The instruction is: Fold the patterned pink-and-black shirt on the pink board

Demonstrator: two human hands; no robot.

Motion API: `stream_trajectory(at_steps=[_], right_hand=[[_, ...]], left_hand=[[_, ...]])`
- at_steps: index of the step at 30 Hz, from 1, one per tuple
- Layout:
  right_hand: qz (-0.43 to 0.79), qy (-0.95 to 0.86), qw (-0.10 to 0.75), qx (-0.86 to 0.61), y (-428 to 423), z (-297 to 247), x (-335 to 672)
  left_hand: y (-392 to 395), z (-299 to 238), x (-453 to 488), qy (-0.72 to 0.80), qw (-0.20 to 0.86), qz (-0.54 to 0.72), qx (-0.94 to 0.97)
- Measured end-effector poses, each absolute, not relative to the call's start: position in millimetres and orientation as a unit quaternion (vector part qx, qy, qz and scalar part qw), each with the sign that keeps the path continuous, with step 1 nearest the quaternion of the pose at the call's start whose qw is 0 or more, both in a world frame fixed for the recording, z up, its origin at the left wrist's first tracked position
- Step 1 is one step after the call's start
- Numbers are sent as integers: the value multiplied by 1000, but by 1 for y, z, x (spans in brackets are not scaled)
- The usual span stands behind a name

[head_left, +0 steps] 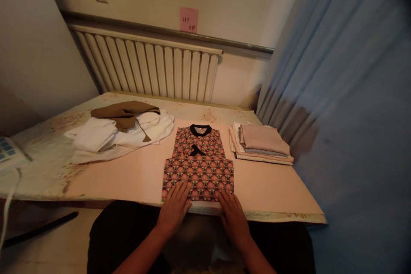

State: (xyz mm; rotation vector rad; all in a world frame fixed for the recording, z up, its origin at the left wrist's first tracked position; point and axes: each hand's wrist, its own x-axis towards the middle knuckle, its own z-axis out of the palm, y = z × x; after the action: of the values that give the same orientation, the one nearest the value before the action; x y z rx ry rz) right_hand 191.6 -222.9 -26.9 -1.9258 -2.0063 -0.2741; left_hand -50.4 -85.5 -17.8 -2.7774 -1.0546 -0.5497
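Note:
A patterned garment [199, 175] with a black collar lies partly folded on the table in front of me. Its lower part is turned up over the body, and a black strip shows just above the fold. My left hand [175, 205] rests on the near left corner area of the fold, fingers stretched out flat. On the near right side, my right hand [231, 209] lays its extended fingertips on the same cloth. Both palms hang over the table's front edge.
At the left lies a loose heap of white clothes [128, 137] with a brown garment [125, 111] on top. A stack of folded clothes [263, 141] sits at the right, near a blue curtain [337, 94]. Behind the table [272, 188] is a radiator [150, 64].

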Motion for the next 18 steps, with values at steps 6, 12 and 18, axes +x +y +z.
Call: stream_trajectory(at_steps=[6,12,18], right_hand=[[-96,-706,171,-680,-223,-26,191],[-96,-706,178,-678,-222,-28,192],[-96,-705,178,-679,-222,-29,191]], left_hand=[[-91,-3,-23,-435,32,-174,-883],[-90,0,7,-442,18,-160,-883],[-81,-15,-4,-422,25,-156,-893]])
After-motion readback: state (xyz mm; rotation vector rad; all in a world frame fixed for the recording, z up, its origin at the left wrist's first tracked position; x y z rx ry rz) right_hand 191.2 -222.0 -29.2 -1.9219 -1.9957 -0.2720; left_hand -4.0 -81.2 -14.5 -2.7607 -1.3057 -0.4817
